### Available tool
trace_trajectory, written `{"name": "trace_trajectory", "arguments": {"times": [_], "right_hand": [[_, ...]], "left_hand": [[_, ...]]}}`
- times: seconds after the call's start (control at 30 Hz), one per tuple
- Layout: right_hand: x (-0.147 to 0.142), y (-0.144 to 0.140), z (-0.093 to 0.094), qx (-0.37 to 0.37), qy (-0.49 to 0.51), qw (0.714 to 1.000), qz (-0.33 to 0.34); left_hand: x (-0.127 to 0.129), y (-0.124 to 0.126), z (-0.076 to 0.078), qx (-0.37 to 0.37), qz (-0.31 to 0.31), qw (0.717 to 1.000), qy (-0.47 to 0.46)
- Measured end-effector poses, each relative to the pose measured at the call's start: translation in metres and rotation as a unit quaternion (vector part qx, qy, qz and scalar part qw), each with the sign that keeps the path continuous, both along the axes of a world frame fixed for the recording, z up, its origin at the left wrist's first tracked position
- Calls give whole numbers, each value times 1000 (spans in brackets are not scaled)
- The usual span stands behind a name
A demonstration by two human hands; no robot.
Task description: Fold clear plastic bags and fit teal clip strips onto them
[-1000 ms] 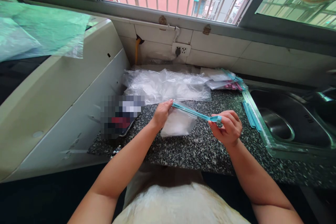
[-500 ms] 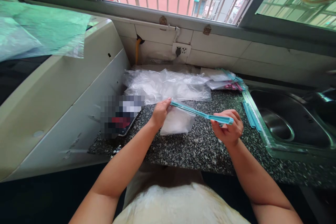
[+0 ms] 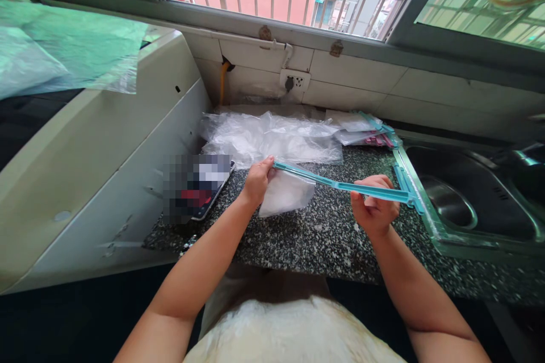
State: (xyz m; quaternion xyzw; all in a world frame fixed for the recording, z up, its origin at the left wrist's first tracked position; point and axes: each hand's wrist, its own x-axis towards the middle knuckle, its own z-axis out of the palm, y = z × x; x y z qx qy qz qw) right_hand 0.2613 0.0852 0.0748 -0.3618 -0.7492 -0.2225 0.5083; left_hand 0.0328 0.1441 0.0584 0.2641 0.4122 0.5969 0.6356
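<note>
My left hand [image 3: 258, 182] pinches the left end of a long teal bag sealing clip [image 3: 304, 173], together with the top edge of a small clear plastic bag [image 3: 286, 193]. The bag hangs below the clip, over the counter; whatever is inside looks whitish and cannot be made out. Toward the right, the clip bends slightly at a joint and its second arm runs on over my right hand [image 3: 374, 207]. My right hand's fingers are curled round that arm, with the thumb in front. The clip's far end overlaps other teal clips [image 3: 402, 177] beside the sink.
Crumpled clear plastic bags [image 3: 272, 139] lie along the wall. To their right are bags with teal and pink clips [image 3: 378, 135]. A phone [image 3: 213, 187], partly blurred, lies at left by a white appliance [image 3: 128, 181]. A steel sink [image 3: 481, 227] bounds the speckled counter [image 3: 323, 244] at right.
My right hand has shifted slightly right, and the clip's right arm now reaches much farther toward the sink. My left hand and the bag have moved slightly left.
</note>
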Motion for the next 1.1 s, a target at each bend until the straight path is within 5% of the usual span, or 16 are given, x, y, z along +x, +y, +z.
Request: {"name": "trace_trajectory", "arguments": {"times": [1.1], "right_hand": [[2, 6, -9, -64, 168, 981, 72]], "left_hand": [[-4, 2, 1, -22, 46, 999, -18]]}}
